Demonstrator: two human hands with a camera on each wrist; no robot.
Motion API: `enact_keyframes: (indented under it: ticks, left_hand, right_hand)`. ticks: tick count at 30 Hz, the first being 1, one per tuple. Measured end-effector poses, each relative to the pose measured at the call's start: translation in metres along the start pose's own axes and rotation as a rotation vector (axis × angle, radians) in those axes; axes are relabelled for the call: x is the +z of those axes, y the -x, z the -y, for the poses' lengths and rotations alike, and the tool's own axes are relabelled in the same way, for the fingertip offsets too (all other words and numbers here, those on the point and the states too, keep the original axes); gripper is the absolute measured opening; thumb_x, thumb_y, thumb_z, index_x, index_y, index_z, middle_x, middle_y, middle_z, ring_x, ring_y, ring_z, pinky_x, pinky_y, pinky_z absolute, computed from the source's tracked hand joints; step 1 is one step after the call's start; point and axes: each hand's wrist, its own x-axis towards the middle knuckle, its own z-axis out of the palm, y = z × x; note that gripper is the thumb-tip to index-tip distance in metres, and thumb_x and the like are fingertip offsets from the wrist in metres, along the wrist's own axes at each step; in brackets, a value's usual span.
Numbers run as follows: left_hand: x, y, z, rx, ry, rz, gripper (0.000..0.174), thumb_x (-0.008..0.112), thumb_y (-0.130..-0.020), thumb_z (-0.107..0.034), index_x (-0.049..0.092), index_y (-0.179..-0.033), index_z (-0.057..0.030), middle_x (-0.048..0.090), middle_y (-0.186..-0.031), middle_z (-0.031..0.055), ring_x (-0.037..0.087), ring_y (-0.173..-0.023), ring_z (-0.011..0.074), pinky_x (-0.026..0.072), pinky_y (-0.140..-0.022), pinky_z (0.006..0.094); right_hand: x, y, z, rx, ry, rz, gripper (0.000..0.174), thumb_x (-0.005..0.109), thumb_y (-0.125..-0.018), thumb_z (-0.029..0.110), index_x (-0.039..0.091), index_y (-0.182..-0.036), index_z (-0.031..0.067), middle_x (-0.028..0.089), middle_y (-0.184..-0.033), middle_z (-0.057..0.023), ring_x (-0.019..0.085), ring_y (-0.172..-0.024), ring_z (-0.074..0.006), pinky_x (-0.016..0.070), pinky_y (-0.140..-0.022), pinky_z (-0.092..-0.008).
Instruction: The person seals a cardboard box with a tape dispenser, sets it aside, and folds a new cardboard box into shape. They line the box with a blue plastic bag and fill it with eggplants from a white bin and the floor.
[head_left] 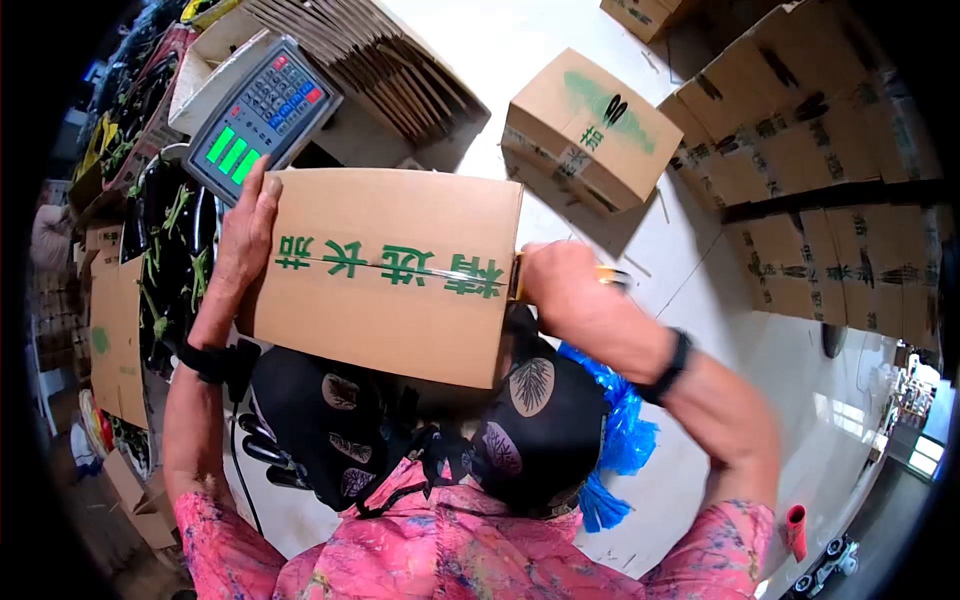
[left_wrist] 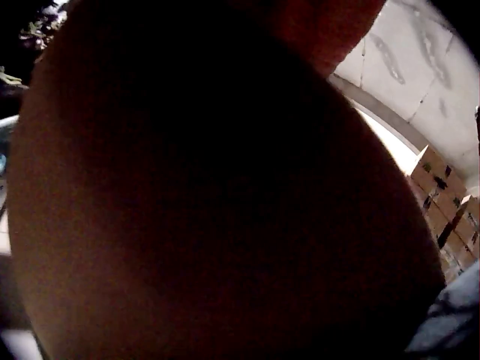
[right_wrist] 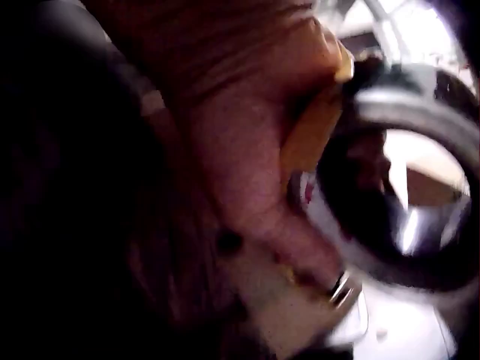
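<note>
A closed cardboard box with green printed characters lies across the person's lap in the head view. A shiny clear strip runs along its top seam. The left hand rests against the box's left end, fingers extended along the edge. At the opposite end, the right hand grips a tape dispenser, whose yellow part shows past the knuckles in the head view. A large tape roll sits on it in the right wrist view. Dark, close skin fills most of the left wrist view.
A scale display with green digits stands beside the left hand. Eggplants are piled at the left, and flattened cartons lean behind. Another box sits on the floor, with stacked boxes at the right and blue plastic near the knee.
</note>
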Motion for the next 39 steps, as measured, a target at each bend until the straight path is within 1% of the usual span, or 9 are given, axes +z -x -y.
enact_keyframes:
  ticks: [3, 5, 13, 19, 20, 25, 27, 33, 39]
  left_hand:
    - [-0.001, -0.001, 0.004, 0.059, 0.006, -0.017, 0.056, 0.04, -0.103, -0.044, 0.038, -0.147, -0.0089, 0.059, -0.126, 0.029, 0.056, -0.119, 0.0434, 0.0437, -0.098, 0.0413]
    - [-0.002, -0.001, 0.008, 0.053, -0.035, 0.0, 0.055, 0.039, -0.103, -0.044, 0.038, -0.148, -0.011, 0.062, -0.123, 0.0263, 0.06, -0.116, 0.0391, 0.0449, -0.097, 0.0401]
    - [-0.002, -0.005, 0.004, 0.034, 0.027, 0.017, 0.056, 0.038, -0.103, -0.042, 0.037, -0.148, -0.0081, 0.058, -0.13, 0.0223, 0.059, -0.116, 0.0306, 0.0423, -0.099, 0.0355]
    - [-0.002, -0.003, 0.002, 0.009, 0.071, 0.057, 0.054, 0.036, -0.105, -0.038, 0.038, -0.147, -0.0049, 0.05, -0.142, 0.0175, 0.048, -0.13, 0.0249, 0.0341, -0.108, 0.0332]
    - [-0.003, -0.003, 0.002, 0.006, 0.069, 0.069, 0.054, 0.036, -0.105, -0.038, 0.038, -0.147, -0.0044, 0.049, -0.144, 0.0164, 0.046, -0.132, 0.0242, 0.033, -0.109, 0.0327]
    - [-0.002, -0.003, 0.002, 0.01, 0.085, 0.076, 0.057, 0.037, -0.105, -0.041, 0.037, -0.148, -0.0024, 0.046, -0.145, 0.0163, 0.044, -0.133, 0.0245, 0.0321, -0.11, 0.0325]
    - [-0.002, -0.003, 0.002, 0.014, 0.075, 0.073, 0.057, 0.036, -0.105, -0.041, 0.037, -0.147, -0.0021, 0.047, -0.145, 0.0171, 0.045, -0.133, 0.025, 0.0326, -0.11, 0.0326]
    - [-0.003, -0.004, 0.003, 0.023, 0.005, 0.048, 0.058, 0.036, -0.105, -0.043, 0.038, -0.147, -0.0036, 0.053, -0.139, 0.0192, 0.052, -0.127, 0.027, 0.0372, -0.106, 0.0342]
    - [-0.013, -0.008, 0.019, 0.012, 0.115, 0.056, 0.06, 0.037, -0.104, -0.043, 0.037, -0.147, -0.0018, 0.051, -0.14, 0.0181, 0.05, -0.127, 0.0251, 0.0369, -0.106, 0.0335]
  right_hand:
    - [0.088, -0.042, 0.033, -0.019, -0.375, 0.299, 0.021, 0.052, -0.088, 0.017, 0.067, -0.096, 0.0049, 0.07, -0.079, -0.0054, 0.07, -0.074, -0.0246, 0.0534, -0.06, -0.041]
    - [0.101, -0.044, 0.012, 0.243, -0.654, 0.472, 0.035, 0.075, -0.074, 0.031, 0.067, -0.098, 0.0069, 0.072, -0.089, -0.0129, 0.071, -0.086, -0.0307, 0.0564, -0.071, -0.0427]
    - [0.243, 0.017, 0.0, 0.944, -1.219, 0.293, 0.079, 0.082, -0.066, 0.051, 0.055, -0.115, -0.0041, 0.063, -0.111, -0.0298, 0.061, -0.107, -0.0431, 0.0486, -0.091, -0.0475]
    - [0.282, 0.025, 0.041, 1.192, -0.788, 0.278, 0.082, 0.081, -0.071, 0.05, 0.049, -0.126, -0.0011, 0.058, -0.116, -0.0259, 0.058, -0.108, -0.0393, 0.0493, -0.086, -0.0421]
    - [0.281, 0.026, 0.049, 1.146, -0.469, -0.117, 0.057, 0.076, -0.079, 0.046, 0.059, -0.113, 0.0044, 0.064, -0.098, -0.0164, 0.062, -0.086, -0.027, 0.0488, -0.07, -0.0341]
    - [0.144, -0.005, 0.009, 0.816, -2.238, -0.212, 0.019, 0.068, -0.088, 0.026, 0.061, -0.085, 0.0081, 0.053, -0.071, 0.0039, 0.048, -0.063, -0.0055, 0.0405, -0.059, -0.0202]
    - [0.09, -0.015, 0.011, 0.439, -2.424, -0.222, 0.028, 0.073, -0.086, 0.03, 0.057, -0.081, 0.0069, 0.055, -0.07, 0.003, 0.052, -0.066, -0.0038, 0.0429, -0.058, -0.0214]
    - [0.172, -0.044, 0.049, 0.469, -2.192, -0.109, 0.035, 0.078, -0.08, 0.032, 0.054, -0.077, 0.0061, 0.058, -0.075, 0.0003, 0.056, -0.073, -0.0086, 0.0462, -0.065, -0.0254]
    - [0.198, -0.05, 0.056, 0.799, -2.344, -0.018, 0.094, 0.08, -0.077, 0.049, 0.037, -0.139, -0.006, 0.06, -0.114, -0.0117, 0.058, -0.102, -0.0196, 0.0474, -0.084, -0.0276]
